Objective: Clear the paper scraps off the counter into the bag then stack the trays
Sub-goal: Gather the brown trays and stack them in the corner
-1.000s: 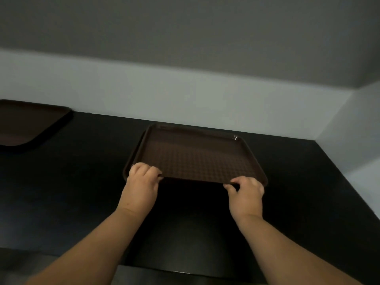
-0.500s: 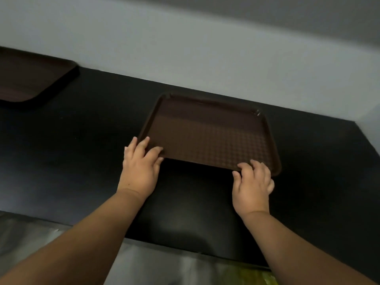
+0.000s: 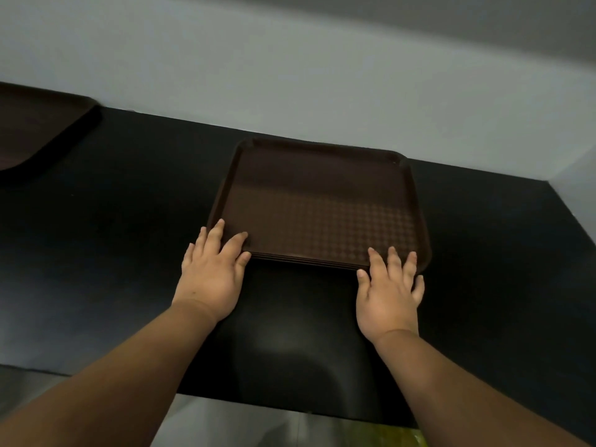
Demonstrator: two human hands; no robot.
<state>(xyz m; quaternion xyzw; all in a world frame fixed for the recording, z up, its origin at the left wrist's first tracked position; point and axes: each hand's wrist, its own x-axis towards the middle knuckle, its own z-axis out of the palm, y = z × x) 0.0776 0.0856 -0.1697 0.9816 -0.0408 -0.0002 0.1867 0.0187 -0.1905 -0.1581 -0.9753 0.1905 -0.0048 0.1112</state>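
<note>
A stack of several brown trays [image 3: 319, 201] lies flat on the black counter [image 3: 129, 221], close to the back wall. My left hand [image 3: 214, 269] rests with straight fingers on the stack's near left corner. At the near right corner, my right hand [image 3: 390, 285] lies flat, its fingers spread over the rim. Another brown tray [image 3: 35, 130] sits apart at the far left, cut off by the frame edge. No paper scraps or bag show in the head view.
A pale wall [image 3: 290, 91] runs behind the counter and turns a corner at the right. The counter's front edge [image 3: 290, 408] is just below my wrists, with a grey floor and something yellow beneath it.
Both hands let go of the tray's near rim and now lie flat on the stack's front corners. The tray has settled on the counter. The view tilted down and moved closer.
</note>
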